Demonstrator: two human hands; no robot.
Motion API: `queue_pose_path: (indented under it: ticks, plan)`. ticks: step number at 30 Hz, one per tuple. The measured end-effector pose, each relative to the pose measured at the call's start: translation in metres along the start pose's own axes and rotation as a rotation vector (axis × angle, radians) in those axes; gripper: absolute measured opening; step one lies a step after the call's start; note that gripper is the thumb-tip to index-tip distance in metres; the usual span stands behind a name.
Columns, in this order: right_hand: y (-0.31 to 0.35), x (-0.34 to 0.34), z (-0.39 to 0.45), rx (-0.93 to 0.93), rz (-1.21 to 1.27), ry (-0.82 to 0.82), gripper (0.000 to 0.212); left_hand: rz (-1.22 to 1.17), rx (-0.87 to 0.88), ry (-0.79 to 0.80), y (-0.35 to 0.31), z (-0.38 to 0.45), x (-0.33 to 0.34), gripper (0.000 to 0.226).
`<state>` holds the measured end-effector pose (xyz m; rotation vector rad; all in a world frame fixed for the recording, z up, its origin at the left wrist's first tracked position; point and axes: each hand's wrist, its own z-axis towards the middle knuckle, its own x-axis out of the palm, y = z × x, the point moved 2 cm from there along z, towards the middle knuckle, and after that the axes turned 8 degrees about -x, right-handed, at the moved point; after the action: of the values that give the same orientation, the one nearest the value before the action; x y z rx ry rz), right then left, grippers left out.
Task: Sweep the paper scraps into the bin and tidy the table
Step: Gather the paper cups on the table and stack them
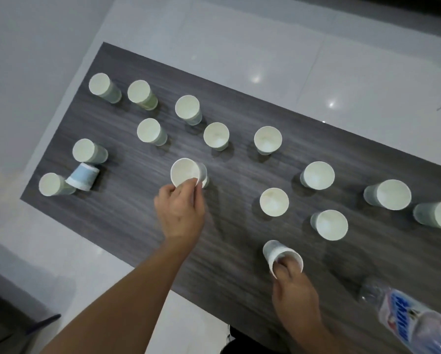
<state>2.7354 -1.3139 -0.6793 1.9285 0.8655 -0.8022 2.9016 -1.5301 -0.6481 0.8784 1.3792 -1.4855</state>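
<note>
The left hand (179,208) pinches the near rim of one paper cup (186,172) at mid-surface, while the right hand (294,292) has its fingers (282,268) hooked inside a tilted cup (278,251) nearer the front edge. Both cups lie straight ahead of their hands (mouths up). No paper scraps or bin show on the dark surface (239,277), so stacking seems next.

We see pale paper cups standing open-mouthed across the dark wood-grain bench (239,238). A blue cup (82,177) lies tipped near the left end. One cup (186,172) is pinched at its rim; another cup (282,254) is tilted, with fingers (284,267) inside it.
</note>
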Motion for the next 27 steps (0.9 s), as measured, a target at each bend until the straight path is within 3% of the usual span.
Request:
queue_pose_path:
  ticks: [3,5,7,10,19,23,27]
  plan:
    - [0.010,-0.019,0.010,-0.091,0.029,-0.341,0.034,0.108,0.031,0.131,-0.003,0.006,0.022,0.011]
    - [0.018,-0.033,0.027,-0.147,-0.008,-0.413,0.039,0.191,0.038,0.226,-0.001,0.007,0.036,0.018]
    - [0.024,-0.043,0.050,-0.139,-0.032,-0.364,0.045,0.255,0.013,0.300,0.001,0.005,0.047,0.027]
    - [0.028,-0.047,0.084,-0.080,-0.097,-0.166,0.065,0.308,0.008,0.359,0.000,0.006,0.056,0.034]
    - [0.010,-0.025,0.098,0.079,-0.179,0.078,0.041,0.363,0.018,0.303,-0.009,0.026,0.054,0.020]
    - [0.005,-0.018,0.087,0.079,-0.177,0.095,0.041,0.504,0.036,0.507,0.001,0.022,0.064,0.028]
    - [0.001,-0.018,0.100,0.087,-0.140,0.070,0.045,0.513,0.022,0.631,0.007,0.018,0.074,0.022]
